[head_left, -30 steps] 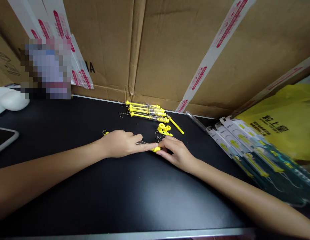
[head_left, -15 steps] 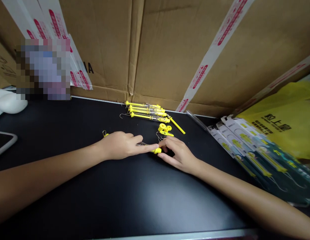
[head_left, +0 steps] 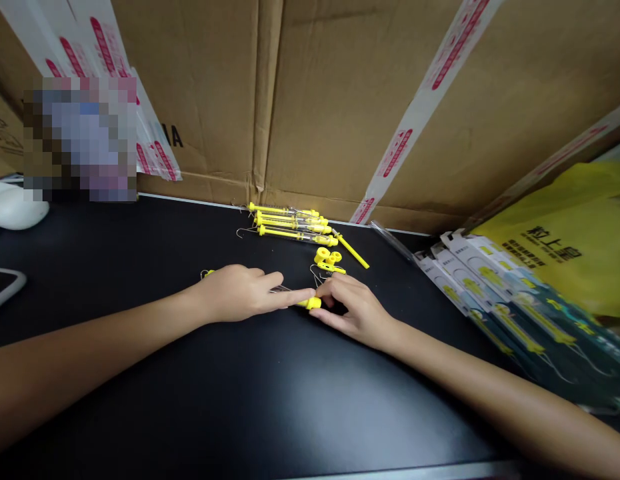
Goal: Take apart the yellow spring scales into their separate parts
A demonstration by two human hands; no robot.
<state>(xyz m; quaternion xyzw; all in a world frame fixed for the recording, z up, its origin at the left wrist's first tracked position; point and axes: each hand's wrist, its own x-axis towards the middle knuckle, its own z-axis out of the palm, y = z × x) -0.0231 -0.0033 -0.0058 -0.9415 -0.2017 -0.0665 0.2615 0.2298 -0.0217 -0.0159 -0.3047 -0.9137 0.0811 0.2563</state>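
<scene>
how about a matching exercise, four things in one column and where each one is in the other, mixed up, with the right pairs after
Things:
1. left hand
2. row of hooked yellow tools
3. yellow bag
4. pale-edged device

Places:
A. on the right, behind the printed boxes
B. cut off by the picture's left edge
C. covering part of a yellow-ended tool
D. side by side, near the cardboard

Right pairs: 1-C, 2-D, 3-A, 4-B

On the table (head_left: 270,400), the held tube (head_left: 315,303) lies before the rings (head_left: 321,255) — rods (head_left: 285,233) behind those, phone (head_left: 3,287) left, boxes (head_left: 495,293) right.
</scene>
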